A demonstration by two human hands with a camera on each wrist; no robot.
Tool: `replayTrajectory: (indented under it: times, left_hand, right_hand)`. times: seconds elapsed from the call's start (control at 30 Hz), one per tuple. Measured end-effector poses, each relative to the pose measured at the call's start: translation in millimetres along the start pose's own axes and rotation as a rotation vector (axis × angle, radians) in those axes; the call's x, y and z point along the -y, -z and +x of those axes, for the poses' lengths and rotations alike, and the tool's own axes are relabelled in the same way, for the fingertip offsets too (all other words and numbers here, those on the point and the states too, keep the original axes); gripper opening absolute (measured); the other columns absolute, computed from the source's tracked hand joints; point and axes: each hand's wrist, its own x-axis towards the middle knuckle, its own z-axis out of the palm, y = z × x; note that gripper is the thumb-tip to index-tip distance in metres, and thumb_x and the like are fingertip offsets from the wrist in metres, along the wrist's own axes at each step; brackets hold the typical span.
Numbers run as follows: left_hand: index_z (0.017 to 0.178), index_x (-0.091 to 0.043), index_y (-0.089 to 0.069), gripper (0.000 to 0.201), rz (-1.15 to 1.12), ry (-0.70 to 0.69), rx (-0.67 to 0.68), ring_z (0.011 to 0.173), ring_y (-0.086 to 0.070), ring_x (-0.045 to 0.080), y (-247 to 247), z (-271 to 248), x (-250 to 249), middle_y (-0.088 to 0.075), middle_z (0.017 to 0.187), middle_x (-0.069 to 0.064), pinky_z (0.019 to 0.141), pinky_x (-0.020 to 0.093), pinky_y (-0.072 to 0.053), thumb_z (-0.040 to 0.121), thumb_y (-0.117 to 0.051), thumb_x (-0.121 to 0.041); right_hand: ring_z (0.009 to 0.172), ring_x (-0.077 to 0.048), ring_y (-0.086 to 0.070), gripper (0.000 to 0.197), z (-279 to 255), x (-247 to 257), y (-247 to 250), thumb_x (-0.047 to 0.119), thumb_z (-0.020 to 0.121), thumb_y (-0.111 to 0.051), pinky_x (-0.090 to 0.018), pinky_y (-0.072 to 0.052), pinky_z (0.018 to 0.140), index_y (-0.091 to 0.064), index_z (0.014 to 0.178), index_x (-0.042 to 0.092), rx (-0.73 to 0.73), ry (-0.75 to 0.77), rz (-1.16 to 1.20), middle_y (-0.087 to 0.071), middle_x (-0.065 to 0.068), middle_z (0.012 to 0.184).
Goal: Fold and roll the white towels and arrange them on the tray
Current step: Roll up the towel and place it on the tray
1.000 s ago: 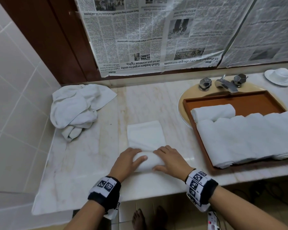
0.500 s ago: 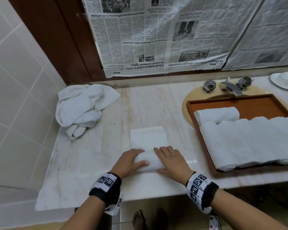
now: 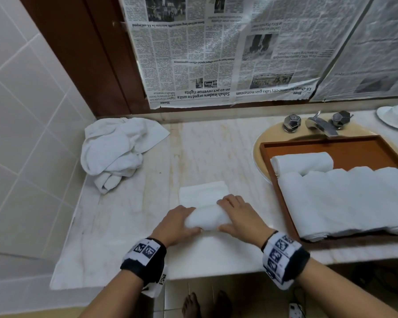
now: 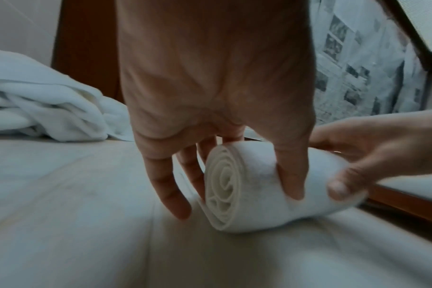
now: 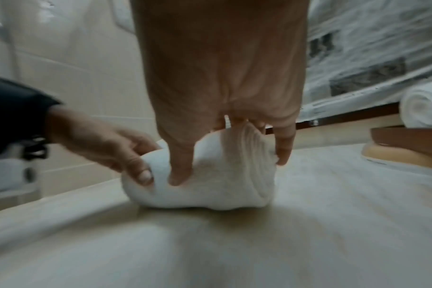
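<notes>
A white towel (image 3: 206, 218) lies on the marble counter, its near part rolled into a thick roll (image 4: 259, 187) and its far part still flat (image 3: 202, 193). My left hand (image 3: 182, 222) grips the roll's left end, thumb on the near side and fingers over the top. My right hand (image 3: 237, 216) grips the right end of the roll (image 5: 222, 179) the same way. To the right, a brown wooden tray (image 3: 354, 149) over the sink holds several rolled white towels (image 3: 345, 200).
A heap of loose white towels (image 3: 117, 150) lies at the counter's back left by the tiled wall. The tap and two knobs (image 3: 319, 122) stand behind the tray, a white dish (image 3: 395, 115) at far right. Newspaper (image 3: 228, 49) covers the mirror.
Both hands have rolled the towel further away from me. The roll is thicker and the flat part beyond it is shorter.
</notes>
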Motion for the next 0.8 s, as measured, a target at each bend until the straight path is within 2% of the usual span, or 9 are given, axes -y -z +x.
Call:
replayTrajectory:
  times: [0.07,0.13,0.27,0.33,0.4,0.5,0.6,0.67,0.8]
  left_hand:
    - [0.131,-0.033,-0.059,0.062,-0.058,0.006,0.034,0.114,-0.052,0.017,6,5,1,-0.059,0.122,-0.002,0.093,0.027,-0.039,0.075,-0.074,-0.054]
    - [0.132,-0.031,-0.059,0.059,-0.049,-0.001,0.063,0.117,-0.05,0.017,9,9,1,-0.058,0.126,-0.001,0.096,0.027,-0.038,0.079,-0.078,-0.048]
    - [0.149,-0.029,-0.04,0.08,0.107,-0.068,-0.063,0.128,-0.033,0.016,-2,0,-1,-0.037,0.142,-0.008,0.107,0.035,-0.037,0.081,-0.069,-0.06]
    - [0.148,-0.035,-0.04,0.075,0.156,-0.163,-0.146,0.124,-0.038,0.015,-10,-6,-2,-0.04,0.14,-0.011,0.102,0.036,-0.041,0.082,-0.058,-0.066]
    - [0.144,-0.039,-0.044,0.073,0.082,-0.167,-0.124,0.119,-0.043,0.012,-12,-7,0,-0.047,0.135,-0.013,0.1,0.032,-0.041,0.08,-0.05,-0.073]
    - [0.137,-0.038,-0.054,0.061,-0.097,-0.121,-0.094,0.117,-0.05,0.005,-4,2,6,-0.057,0.13,-0.015,0.103,0.029,-0.04,0.084,-0.062,-0.067]
    - [0.136,-0.032,-0.057,0.054,-0.159,-0.058,-0.065,0.121,-0.051,0.005,8,13,3,-0.058,0.134,-0.014,0.099,0.021,-0.035,0.089,-0.064,-0.058]
    - [0.136,-0.028,-0.056,0.056,-0.168,0.0,-0.066,0.122,-0.05,0.009,9,19,-1,-0.058,0.135,-0.01,0.097,0.021,-0.033,0.09,-0.06,-0.06]
    - [0.149,-0.03,-0.04,0.099,-0.12,0.066,-0.124,0.135,-0.035,0.025,0,16,-1,-0.041,0.148,-0.002,0.109,0.039,-0.033,0.069,-0.03,-0.087]
  right_hand:
    - [0.123,-0.027,-0.044,0.074,-6,5,-10,0.046,0.082,-0.069,-0.038,-0.039,0.097,-0.04,0.143,0.015,-0.099,0.051,-0.107,-0.043,-0.004,0.138]
    - [0.121,-0.026,-0.045,0.073,-4,4,-15,0.047,0.083,-0.068,-0.037,-0.039,0.096,-0.04,0.142,0.014,-0.069,0.063,-0.122,-0.046,-0.004,0.136]
    - [0.118,-0.022,-0.044,0.061,12,-3,-2,0.049,0.084,-0.069,-0.035,-0.04,0.093,-0.049,0.132,0.018,0.131,0.01,0.06,-0.05,-0.001,0.126]
    - [0.112,-0.022,-0.049,0.059,21,-4,10,0.048,0.08,-0.076,-0.031,-0.039,0.087,-0.056,0.125,0.017,0.256,-0.037,0.183,-0.052,0.0,0.117]
    - [0.111,-0.022,-0.051,0.064,24,-7,14,0.054,0.073,-0.078,-0.031,-0.039,0.086,-0.059,0.123,0.018,0.315,-0.038,0.259,-0.05,0.001,0.115]
    - [0.126,-0.02,-0.038,0.075,8,-8,3,0.054,0.077,-0.073,-0.037,-0.037,0.104,-0.047,0.14,0.023,0.107,-0.05,0.32,-0.04,0.003,0.138]
    - [0.135,-0.028,-0.036,0.085,-7,-4,-18,0.051,0.078,-0.07,-0.045,-0.04,0.107,-0.035,0.149,0.018,-0.156,0.029,-0.001,-0.037,-0.003,0.149]
    - [0.134,-0.032,-0.039,0.089,-1,-2,-24,0.05,0.076,-0.072,-0.047,-0.044,0.104,-0.035,0.15,0.016,-0.174,0.04,-0.069,-0.04,-0.006,0.148]
    - [0.133,-0.026,-0.033,0.08,27,-2,-3,0.048,0.083,-0.068,-0.043,-0.043,0.099,-0.033,0.149,0.02,0.02,-0.03,0.032,-0.037,-0.001,0.147]
